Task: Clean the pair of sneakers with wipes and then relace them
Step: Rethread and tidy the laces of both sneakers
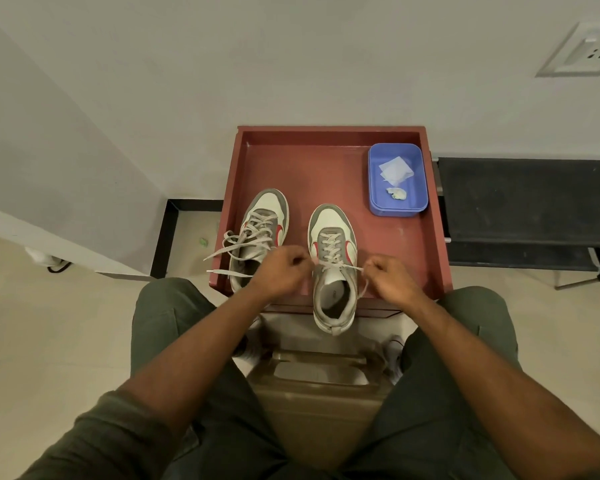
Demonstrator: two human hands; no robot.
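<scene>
Left hand point(280, 271) and right hand point(392, 277) pinch lace point(340, 266)

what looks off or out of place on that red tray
Two things stand out. The right sneaker hangs heel-first over the red tray front edge while both hands pull its lace ends. The left sneaker has loose laces trailing past the tray's left edge. A crumpled wipe lies in the blue tub.

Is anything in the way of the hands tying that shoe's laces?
Nothing visible is. The left hand and right hand each already pinch a lace end of the right sneaker. The left sneaker sits off to the side.
</scene>
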